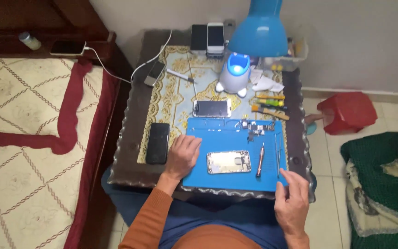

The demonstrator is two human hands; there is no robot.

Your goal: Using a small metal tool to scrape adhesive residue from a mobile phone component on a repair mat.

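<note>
We see our left hand (182, 154) resting palm down at the left edge of the blue work mat (236, 182), fingers loosely together and curled a little, gripping nothing. Just right of it, in the lower middle of the frame, lies the opened phone (229, 162), its inner parts facing up, flat on the mat and apart from both hands. Our right hand (292, 200) hovers at the mat's lower right corner, fingers slightly spread and empty, the fingertips near the lower end of the tweezers (278, 154). A screwdriver (260, 160) with a reddish handle lies between the opened phone and the tweezers. Small loose parts (254, 127) sit at the upper right of the mat. Above the mat a white-edged phone (212, 109) lies face up, and a black phone (157, 143) lies left of our left hand. A blue lamp (260, 27) stands at the top of the frame, over the small table (130, 161).
</note>
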